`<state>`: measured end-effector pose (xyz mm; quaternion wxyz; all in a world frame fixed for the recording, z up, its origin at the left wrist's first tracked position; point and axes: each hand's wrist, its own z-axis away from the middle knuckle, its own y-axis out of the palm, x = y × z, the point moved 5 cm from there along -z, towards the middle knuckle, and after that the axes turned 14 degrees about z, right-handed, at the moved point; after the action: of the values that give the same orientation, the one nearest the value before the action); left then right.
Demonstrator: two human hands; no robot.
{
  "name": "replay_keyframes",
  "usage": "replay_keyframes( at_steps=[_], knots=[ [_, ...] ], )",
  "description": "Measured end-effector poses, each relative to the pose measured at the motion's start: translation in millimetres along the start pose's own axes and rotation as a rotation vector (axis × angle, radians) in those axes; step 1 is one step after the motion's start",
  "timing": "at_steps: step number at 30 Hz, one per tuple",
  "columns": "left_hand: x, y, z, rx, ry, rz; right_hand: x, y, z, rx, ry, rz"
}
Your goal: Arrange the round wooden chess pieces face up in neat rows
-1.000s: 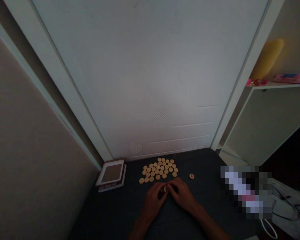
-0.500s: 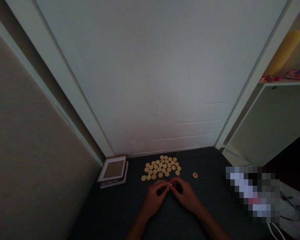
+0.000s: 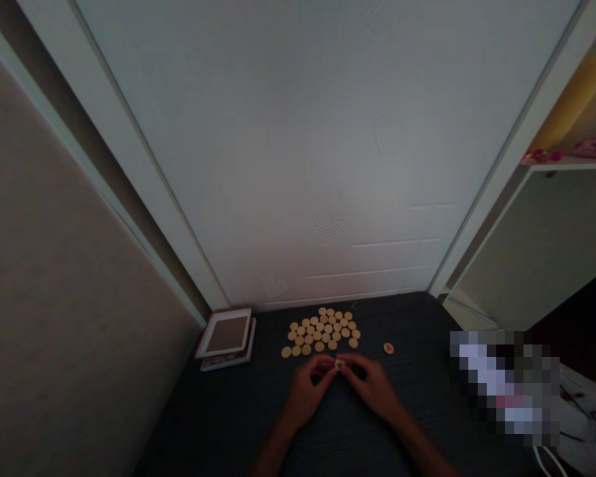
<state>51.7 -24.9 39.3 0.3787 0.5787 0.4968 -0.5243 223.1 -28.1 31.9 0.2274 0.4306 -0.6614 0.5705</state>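
Pinching one small disc (image 3: 338, 364) between them, the left hand (image 3: 300, 396) and the right hand (image 3: 375, 392) meet above the dark table (image 3: 342, 440), thumbs and forefingers closed on its edges. The other pale discs (image 3: 328, 328) lie flat in a loose cluster beyond the fingers, some touching, their upper faces appearing plain. A marked disc (image 3: 388, 348), red on top, lies by itself to the right of the cluster. As judged from this arrangement, a single piece is set apart, one is in hand, and the handling of the held piece appears unfinished; most are grouped. The fingertips partly cover the held disc, so its marking cannot be read, and the lower fingers are lost in shadow. Undersides are hidden, the forearms are cut off below, and pixelation masks an object (image 3: 506, 391) at the right.
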Motion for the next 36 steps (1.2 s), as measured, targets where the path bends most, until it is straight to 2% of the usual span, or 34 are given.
replay_keyframes(
  at_steps=[8, 17, 23, 30, 36],
  knots=[
    [-6.5, -0.3, 0.9, 0.012, 0.021, 0.013, -0.1, 4.0, 2.1, 0.029, 0.023, -0.015],
    [-7.6, 1.8, 0.8, 0.041, 0.053, -0.043, 5.4, 2.2, 2.7, 0.048, 0.025, -0.14],
    [-9.1, 2.3, 0.5, 0.037, 0.051, -0.084, 8.4, 1.4, 3.7, 0.066, 0.032, -0.109],
    [-6.8, 2.7, 1.1, 0.056, 0.009, 0.009, -1.6, 2.7, 2.3, 0.016, 0.065, -0.067],
    [-6.1, 4.2, 2.6, 0.057, 0.011, -0.088, -10.2, 4.2, 2.1, -0.004, 0.13, -0.064]
  ],
)
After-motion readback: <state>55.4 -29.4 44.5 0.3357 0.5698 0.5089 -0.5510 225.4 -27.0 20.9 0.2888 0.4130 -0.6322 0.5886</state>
